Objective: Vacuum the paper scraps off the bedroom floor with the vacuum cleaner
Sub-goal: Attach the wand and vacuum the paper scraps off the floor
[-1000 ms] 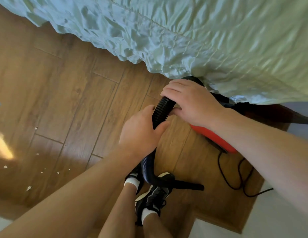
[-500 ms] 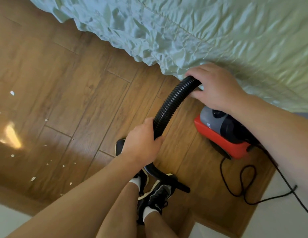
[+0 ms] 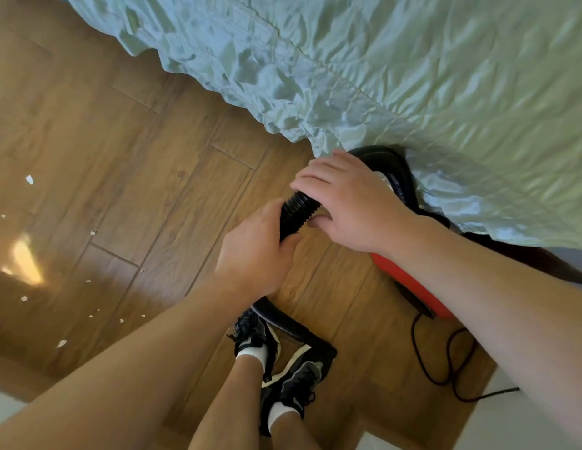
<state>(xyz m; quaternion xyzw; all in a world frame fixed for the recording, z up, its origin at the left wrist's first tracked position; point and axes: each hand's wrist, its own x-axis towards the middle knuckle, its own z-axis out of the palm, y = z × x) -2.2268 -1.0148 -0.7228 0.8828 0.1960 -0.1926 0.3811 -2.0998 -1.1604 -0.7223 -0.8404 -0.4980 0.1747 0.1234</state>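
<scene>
**A:** Hands, status?
**B:** Item 1, your left hand (image 3: 254,251): curled round the black ribbed hose (image 3: 297,211), lower grip. Item 2, your right hand (image 3: 351,203): fingers wrapped over same hose just above. Only a short ribbed bit shows btwn them.
**A:** Rest of kit?
**B:** Hose runs down to its nozzle end (image 3: 315,342) by your shoes (image 3: 296,378). Vacuum cleaner (image 3: 410,287): red body on floor (image 3: 137,141) beside bed cover (image 3: 413,76), mostly under your right forearm. Cord (image 3: 445,362) looped nearby.
**A:** Progress?
**B:** Paper scraps (image 3: 61,343) lie scattered well to your left. Judged: prep only, all suction left.
**A:** Vs 0.5 s ago?
**B:** Your right hand was at the hose's upper bend, long stretch btwn hands. Now nearly touching left. Vac's grey top now hidden.
</scene>
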